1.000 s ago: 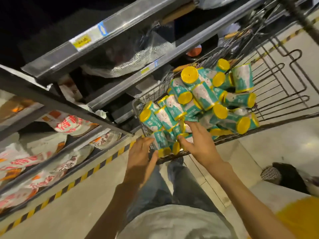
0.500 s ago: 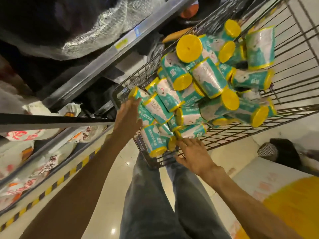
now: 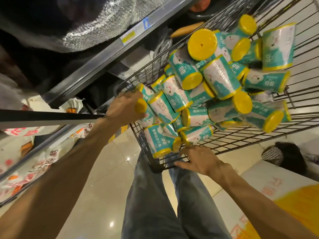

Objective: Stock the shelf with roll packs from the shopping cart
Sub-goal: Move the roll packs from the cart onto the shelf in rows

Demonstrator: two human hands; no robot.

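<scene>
Since a second ago, both hands have parted: the left hand has gone from the cart's near corner up to its left edge, and the right hand has dropped back from the pile to the near rim. Left fingers now curl round a roll pack at the left side of the cart, gripping it by its yellow end. Right fingers lie fairly straight and spread, tips touching the wire rim just below the nearest packs, holding nothing. Roll packs, teal and white with yellow ends, lie heaped in the cart, most on their sides, some pointing an end at the camera. Beside the cart on the left runs a shelf with a price tag on its metal rail. Lower shelves hold white bags with red print. Jeans-clad legs stand on the tiled floor below the cart.
</scene>
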